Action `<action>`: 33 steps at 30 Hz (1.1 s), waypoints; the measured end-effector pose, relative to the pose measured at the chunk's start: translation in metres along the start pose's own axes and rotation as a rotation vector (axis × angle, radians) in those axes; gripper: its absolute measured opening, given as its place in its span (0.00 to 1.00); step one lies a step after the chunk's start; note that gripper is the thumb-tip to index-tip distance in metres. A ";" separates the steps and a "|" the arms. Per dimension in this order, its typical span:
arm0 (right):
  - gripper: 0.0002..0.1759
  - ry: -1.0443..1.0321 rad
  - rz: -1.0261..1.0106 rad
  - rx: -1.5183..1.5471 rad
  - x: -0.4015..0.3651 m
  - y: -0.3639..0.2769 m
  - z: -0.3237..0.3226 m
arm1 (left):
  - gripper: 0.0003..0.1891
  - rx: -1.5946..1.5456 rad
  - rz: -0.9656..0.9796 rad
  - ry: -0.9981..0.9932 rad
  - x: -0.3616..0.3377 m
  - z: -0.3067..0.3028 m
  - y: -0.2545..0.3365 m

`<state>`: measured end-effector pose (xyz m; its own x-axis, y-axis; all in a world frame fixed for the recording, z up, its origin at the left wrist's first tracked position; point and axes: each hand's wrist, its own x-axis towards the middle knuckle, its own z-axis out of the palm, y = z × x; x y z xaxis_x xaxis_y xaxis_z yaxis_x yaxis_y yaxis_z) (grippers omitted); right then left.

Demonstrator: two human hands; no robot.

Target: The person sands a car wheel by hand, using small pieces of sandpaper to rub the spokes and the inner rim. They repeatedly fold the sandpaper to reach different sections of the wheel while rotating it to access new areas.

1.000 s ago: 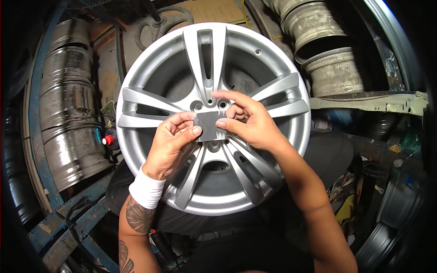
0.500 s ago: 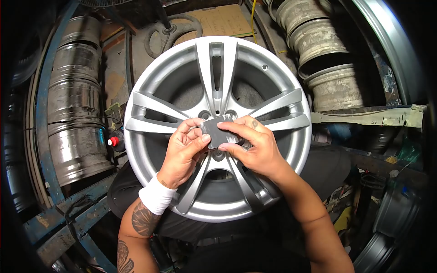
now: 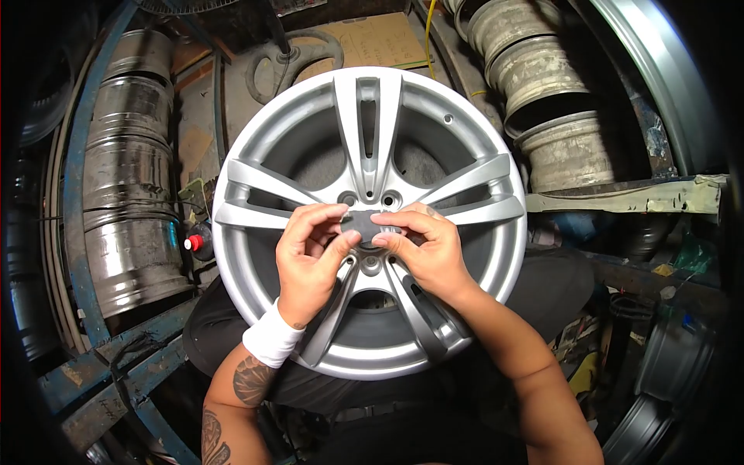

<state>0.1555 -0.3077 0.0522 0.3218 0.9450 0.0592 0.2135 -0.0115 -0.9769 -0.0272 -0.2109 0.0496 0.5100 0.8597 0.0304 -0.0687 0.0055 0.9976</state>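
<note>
A silver alloy wheel [image 3: 364,174] with paired spokes lies face up in front of me. Over its hub, both hands hold a small dark grey piece of sandpaper [image 3: 359,225] with pale worn marks. My left hand [image 3: 308,252] has its thumb and fingertips at the sheet's left edge, a white wristband behind it. On the other side, my right hand [image 3: 422,244] pinches the sheet between thumb and fingers. The hands partly cover the hub and the inner ends of the side spokes.
Stacked metal rims [image 3: 128,170] stand on the left behind a blue frame [image 3: 81,194]. More dull rims [image 3: 562,147] are piled at the right. A red-capped bottle [image 3: 195,242] sits left of the wheel. Behind it lie a handwheel [image 3: 329,50] and cardboard [image 3: 380,39].
The sandpaper has tilted and now shows less of its face between the hands. My left hand has shifted slightly left, with its fingers more raised; the right hand has moved a little lower.
</note>
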 end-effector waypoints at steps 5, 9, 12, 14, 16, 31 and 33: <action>0.10 0.064 -0.135 -0.061 0.003 0.005 -0.003 | 0.09 0.207 0.046 -0.081 0.003 0.000 0.013; 0.08 -0.041 -0.023 0.034 0.003 -0.001 -0.003 | 0.08 0.202 -0.040 -0.070 0.001 -0.003 0.014; 0.08 0.012 0.029 0.103 0.002 -0.004 0.005 | 0.08 0.416 0.053 -0.135 0.004 -0.008 0.025; 0.08 0.047 0.006 0.086 0.001 -0.002 0.007 | 0.10 0.414 0.076 -0.135 0.006 -0.006 0.025; 0.08 0.047 -0.054 -0.005 0.000 -0.001 0.005 | 0.12 0.376 0.103 -0.129 0.006 -0.005 0.020; 0.06 0.050 -0.131 -0.026 -0.002 -0.004 0.007 | 0.07 0.402 0.039 -0.166 0.004 -0.006 0.027; 0.06 0.037 -0.109 -0.028 -0.001 -0.006 0.006 | 0.07 0.408 0.065 -0.194 0.006 -0.008 0.026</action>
<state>0.1486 -0.3066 0.0570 0.3285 0.9285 0.1731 0.2743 0.0816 -0.9582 -0.0332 -0.2015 0.0756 0.6695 0.7399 0.0657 0.2177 -0.2800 0.9350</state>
